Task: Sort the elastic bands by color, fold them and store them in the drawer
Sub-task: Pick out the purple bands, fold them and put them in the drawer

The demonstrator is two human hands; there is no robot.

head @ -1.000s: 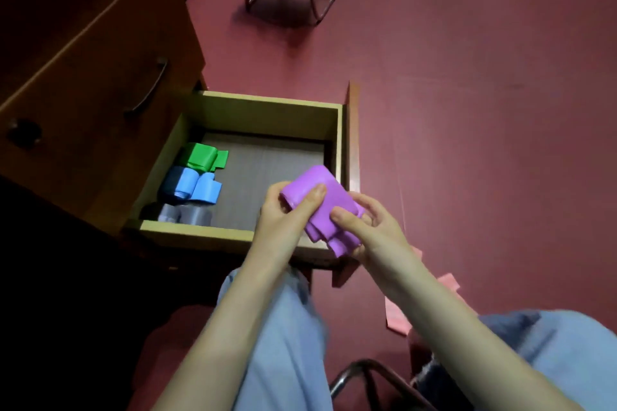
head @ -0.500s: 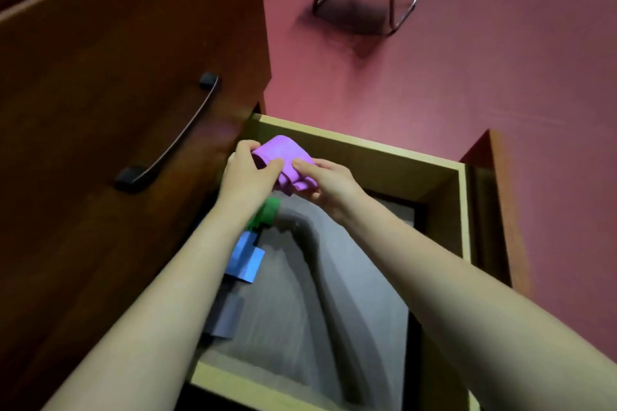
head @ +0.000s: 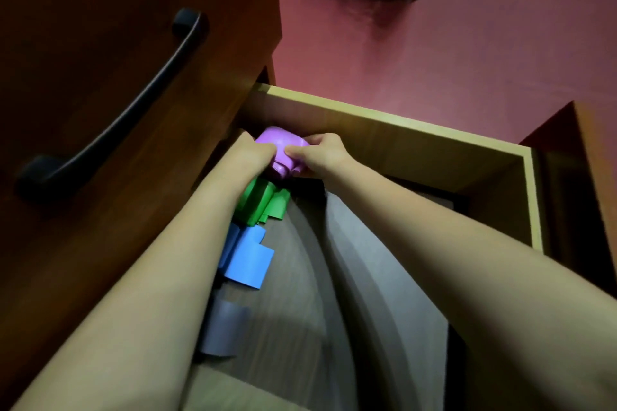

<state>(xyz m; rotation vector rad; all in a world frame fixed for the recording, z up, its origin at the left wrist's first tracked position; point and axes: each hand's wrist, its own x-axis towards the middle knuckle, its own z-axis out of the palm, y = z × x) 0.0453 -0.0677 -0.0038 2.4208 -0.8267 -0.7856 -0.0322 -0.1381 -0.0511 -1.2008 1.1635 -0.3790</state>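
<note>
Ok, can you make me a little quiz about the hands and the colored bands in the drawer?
1. True or false: the left hand and the right hand both grip the purple band.
2. Fill in: in the drawer, the band lying farthest from the purple one is the ___ band.
3. Which band lies next to the purple one? A) green band B) red band C) yellow band

Key: 1 true; 2 grey band; 3 A.
</note>
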